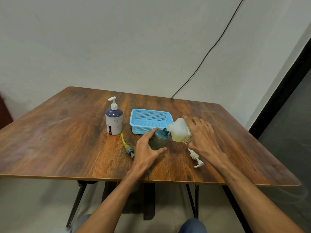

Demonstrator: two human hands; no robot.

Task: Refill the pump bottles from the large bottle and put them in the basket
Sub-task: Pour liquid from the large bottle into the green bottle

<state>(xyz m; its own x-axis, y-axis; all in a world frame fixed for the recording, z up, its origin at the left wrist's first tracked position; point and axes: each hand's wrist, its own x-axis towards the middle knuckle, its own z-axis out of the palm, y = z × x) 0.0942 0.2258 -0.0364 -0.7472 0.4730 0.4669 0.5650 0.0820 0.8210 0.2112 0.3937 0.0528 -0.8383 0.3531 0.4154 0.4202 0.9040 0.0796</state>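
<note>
My left hand (148,148) grips a small dark green bottle (159,139) standing upright on the table with its neck uncapped. My right hand (202,137) holds the large translucent bottle (180,131) of yellowish liquid, tilted so its mouth is right over the green bottle's neck. The green bottle's grey pump with a yellow tube (127,146) lies on the table to the left of my left hand. A white pump head (196,158) lies beside my right wrist. An empty light blue basket (149,113) sits just behind the bottles. A white and navy pump bottle (114,119) stands left of the basket.
The wooden table (67,140) has its front edge close to me and a wall behind it. A black cable (210,49) runs down the wall to the table's back edge. Folding legs and my knees show below the tabletop.
</note>
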